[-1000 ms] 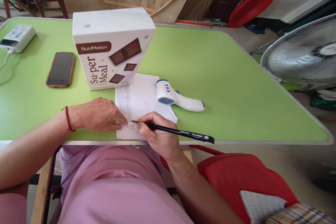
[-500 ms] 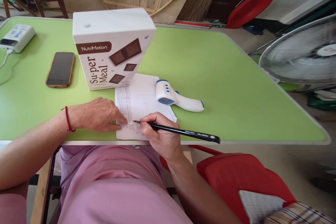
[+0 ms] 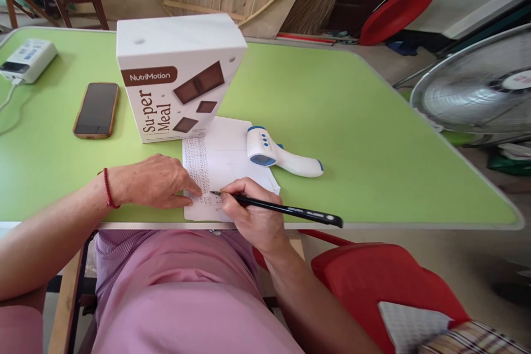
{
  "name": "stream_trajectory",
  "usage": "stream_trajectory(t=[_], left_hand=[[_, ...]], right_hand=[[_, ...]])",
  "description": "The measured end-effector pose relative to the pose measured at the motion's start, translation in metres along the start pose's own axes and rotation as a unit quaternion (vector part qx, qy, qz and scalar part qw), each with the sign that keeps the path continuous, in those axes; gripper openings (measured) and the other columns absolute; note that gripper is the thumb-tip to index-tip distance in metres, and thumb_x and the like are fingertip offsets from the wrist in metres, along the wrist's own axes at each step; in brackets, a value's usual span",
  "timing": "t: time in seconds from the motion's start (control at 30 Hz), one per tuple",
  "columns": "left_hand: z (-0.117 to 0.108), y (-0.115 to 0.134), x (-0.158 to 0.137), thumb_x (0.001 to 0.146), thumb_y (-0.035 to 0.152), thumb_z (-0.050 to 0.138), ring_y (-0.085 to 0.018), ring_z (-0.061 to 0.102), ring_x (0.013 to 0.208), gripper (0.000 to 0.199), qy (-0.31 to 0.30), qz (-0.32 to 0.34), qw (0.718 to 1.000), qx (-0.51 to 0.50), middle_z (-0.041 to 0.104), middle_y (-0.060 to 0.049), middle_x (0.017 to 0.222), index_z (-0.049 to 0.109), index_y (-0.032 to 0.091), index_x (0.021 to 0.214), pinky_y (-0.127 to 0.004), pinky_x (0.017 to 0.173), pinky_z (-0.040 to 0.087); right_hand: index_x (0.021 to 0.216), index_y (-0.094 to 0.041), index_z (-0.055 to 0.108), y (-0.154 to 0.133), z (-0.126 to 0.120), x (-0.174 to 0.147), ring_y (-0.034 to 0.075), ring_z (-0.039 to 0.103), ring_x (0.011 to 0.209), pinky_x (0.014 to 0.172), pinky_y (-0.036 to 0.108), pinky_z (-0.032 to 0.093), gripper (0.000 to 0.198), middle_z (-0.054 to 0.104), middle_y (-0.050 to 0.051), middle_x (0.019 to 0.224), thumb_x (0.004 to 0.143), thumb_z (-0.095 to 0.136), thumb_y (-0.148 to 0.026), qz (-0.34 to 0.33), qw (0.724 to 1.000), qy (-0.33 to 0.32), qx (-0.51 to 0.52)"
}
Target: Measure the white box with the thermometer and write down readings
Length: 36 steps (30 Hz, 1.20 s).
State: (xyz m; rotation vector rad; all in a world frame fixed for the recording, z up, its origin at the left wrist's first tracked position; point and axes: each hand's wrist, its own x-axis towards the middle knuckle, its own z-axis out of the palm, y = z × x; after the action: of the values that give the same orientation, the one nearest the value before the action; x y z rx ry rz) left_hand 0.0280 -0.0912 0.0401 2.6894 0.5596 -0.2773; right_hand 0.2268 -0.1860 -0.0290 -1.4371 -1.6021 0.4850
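Note:
A sheet of white paper (image 3: 226,146) with rows of small handwriting lies at the table's near edge. My right hand (image 3: 255,215) is closed around a black pen (image 3: 294,211), its tip at the paper close to the written rows. On the sheet's left side rests my left hand (image 3: 155,181), index finger and thumb apart and touching the paper, holding nothing. A white and blue infrared thermometer (image 3: 271,152) lies partly over the sheet's right side. Behind the sheet stands a white NutriMotion box (image 3: 182,38), upright, covering part of its top edge.
On the green table (image 3: 332,121) a phone (image 3: 96,109) lies left of the box. Farther left is a white power bank (image 3: 31,58) with a cable. A fan (image 3: 477,80) stands beyond the right edge. A red chair (image 3: 381,282) is at the lower right.
The pen's rear end has swung slightly left, with its tip still at the paper. My left hand stays in place.

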Motion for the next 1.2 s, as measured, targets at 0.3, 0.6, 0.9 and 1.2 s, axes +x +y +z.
stream_trajectory(t=[0.3, 0.6, 0.9, 1.2], left_hand=[[0.0018, -0.0010, 0.0002, 0.095, 0.024, 0.063, -0.020, 0.073, 0.083, 0.027, 0.006, 0.004, 1.000, -0.003, 0.080, -0.006, 0.094, 0.076, 0.027, 0.119, -0.025, 0.063, 0.041], [-0.0001, 0.0009, 0.0006, 0.095, 0.024, 0.063, -0.021, 0.073, 0.085, 0.028, -0.007, -0.004, 1.000, 0.001, 0.080, -0.006, 0.098, 0.076, 0.027, 0.120, -0.026, 0.064, 0.041], [-0.0004, 0.0008, 0.0003, 0.096, 0.024, 0.063, -0.021, 0.073, 0.087, 0.028, -0.012, -0.006, 1.000, -0.006, 0.080, -0.006, 0.099, 0.075, 0.027, 0.121, -0.026, 0.066, 0.042], [-0.0022, 0.0016, 0.0018, 0.096, 0.024, 0.064, -0.022, 0.073, 0.087, 0.028, -0.020, -0.014, 1.000, -0.004, 0.080, -0.007, 0.100, 0.075, 0.027, 0.122, -0.026, 0.065, 0.042]], right_hand=[[0.066, -0.024, 0.057, -0.0010, -0.0019, 0.0011, 0.011, 0.049, 0.044, 0.045, 0.022, 0.042, 0.011, 0.058, -0.006, 0.050, 0.077, 0.057, -0.020, -0.001, 1.000, -0.002, 0.008], [0.068, -0.023, 0.061, 0.0006, 0.0000, -0.0013, 0.011, 0.050, 0.044, 0.045, 0.022, 0.043, 0.011, 0.058, -0.006, 0.050, 0.078, 0.057, -0.022, 0.008, 1.000, 0.004, 0.010], [0.067, -0.023, 0.061, 0.0001, -0.0007, 0.0004, 0.010, 0.051, 0.044, 0.046, 0.021, 0.044, 0.012, 0.059, -0.005, 0.052, 0.079, 0.058, -0.019, -0.015, 1.000, 0.001, 0.007], [0.068, -0.022, 0.061, 0.0016, 0.0003, -0.0002, 0.010, 0.050, 0.045, 0.046, 0.021, 0.042, 0.011, 0.059, -0.005, 0.052, 0.078, 0.057, -0.019, -0.008, 1.000, -0.004, 0.009]])
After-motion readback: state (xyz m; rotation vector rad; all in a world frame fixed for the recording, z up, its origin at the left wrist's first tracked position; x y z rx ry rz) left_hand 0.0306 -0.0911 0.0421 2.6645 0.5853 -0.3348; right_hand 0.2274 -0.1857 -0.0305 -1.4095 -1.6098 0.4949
